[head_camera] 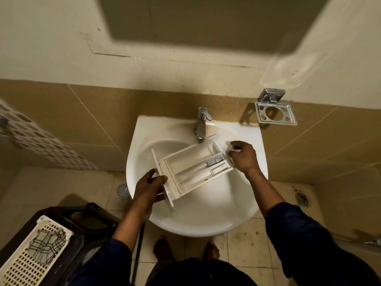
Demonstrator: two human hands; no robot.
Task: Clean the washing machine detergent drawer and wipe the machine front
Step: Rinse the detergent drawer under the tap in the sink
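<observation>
A white detergent drawer (189, 168) with several compartments and a small grey insert is held level over the white basin (206, 215), under the tap. My left hand (149, 187) grips the drawer's front panel at the near left end. My right hand (244, 156) is closed on the drawer's far right end, and something small and white shows between its fingers. Yellowish grime lines the drawer's compartments. The washing machine is out of sight.
A chrome tap (202, 124) stands at the back of the basin with no water visible. A chrome holder (275, 112) hangs on the tiled wall at right. A white perforated basket with a checked cloth (44, 244) sits on a dark stand at lower left. Floor drains (122, 189) flank the basin.
</observation>
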